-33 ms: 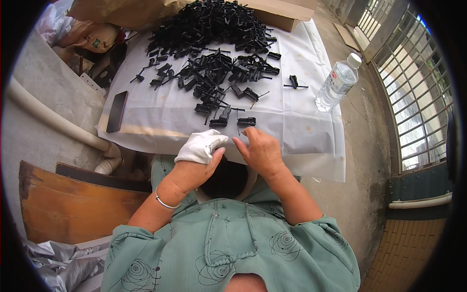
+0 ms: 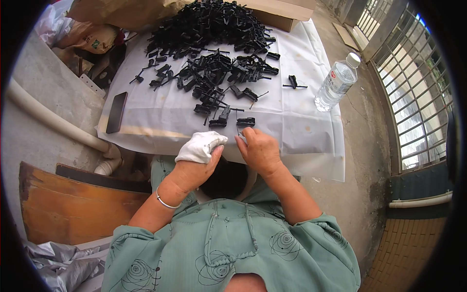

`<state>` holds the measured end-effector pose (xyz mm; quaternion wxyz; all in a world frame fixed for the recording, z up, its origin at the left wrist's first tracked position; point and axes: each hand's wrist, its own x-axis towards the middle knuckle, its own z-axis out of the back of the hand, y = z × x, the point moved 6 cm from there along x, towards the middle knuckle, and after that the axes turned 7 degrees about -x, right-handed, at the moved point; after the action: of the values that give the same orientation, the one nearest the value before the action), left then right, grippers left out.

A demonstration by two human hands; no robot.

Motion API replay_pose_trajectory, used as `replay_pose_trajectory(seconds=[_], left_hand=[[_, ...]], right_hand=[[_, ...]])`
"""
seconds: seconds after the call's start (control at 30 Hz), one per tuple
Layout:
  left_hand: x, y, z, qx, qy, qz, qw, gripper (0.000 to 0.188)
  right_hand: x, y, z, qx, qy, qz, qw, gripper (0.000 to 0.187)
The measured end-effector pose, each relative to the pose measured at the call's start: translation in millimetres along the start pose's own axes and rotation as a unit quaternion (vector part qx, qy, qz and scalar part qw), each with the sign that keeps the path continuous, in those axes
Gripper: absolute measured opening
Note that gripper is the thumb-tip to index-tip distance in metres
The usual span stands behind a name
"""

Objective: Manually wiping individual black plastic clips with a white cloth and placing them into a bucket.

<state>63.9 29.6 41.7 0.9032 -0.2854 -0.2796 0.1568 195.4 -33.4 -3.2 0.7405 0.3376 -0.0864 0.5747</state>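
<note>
My left hand (image 2: 197,153) is over the near edge of the table, its fingers covered by a white cloth glove (image 2: 199,147) and its thumb bare. The fingers are curled together; whatever they hold is hidden. Close by on the right, my right hand (image 2: 261,150) has thumb and index finger drawn together at the table edge, just below a small black plastic part (image 2: 245,122) with a thin stem. I cannot make out whether something is pinched there. A second black part (image 2: 218,123) lies just beyond the glove. Farther back rises a big heap of similar black parts (image 2: 209,27).
A clear water bottle (image 2: 336,82) with a white cap stands at the table's right edge. At left lies a dark phone (image 2: 116,112). Cardboard boxes (image 2: 275,20) sit at the back. Below the hands, between my knees, is a dark round container (image 2: 224,181).
The thumb and index finger of my right hand have come slightly closer together. My left hand has hardly moved.
</note>
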Motion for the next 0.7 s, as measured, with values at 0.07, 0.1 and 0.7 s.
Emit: replay_pose_trajectory(seconds=[0.07, 0.1, 0.7], left_hand=[[-0.6, 8.0, -3.9, -0.054, -0.016, 0.052, 0.997, 0.015], [0.5, 9.2, -4.7, -0.081, -0.029, 0.059, 0.995, 0.016], [13.1, 36.7, -39.9, -0.460, 0.044, 0.218, 0.859, 0.028]], right_hand=[[1.3, -1.4, -6.2, -0.039, 0.006, 0.019, 0.999, 0.012], [1.2, -2.0, -4.2, -0.040, 0.005, 0.020, 0.999, 0.012], [6.3, -1.8, 5.9, 0.278, 0.008, -0.061, 0.958, 0.013]])
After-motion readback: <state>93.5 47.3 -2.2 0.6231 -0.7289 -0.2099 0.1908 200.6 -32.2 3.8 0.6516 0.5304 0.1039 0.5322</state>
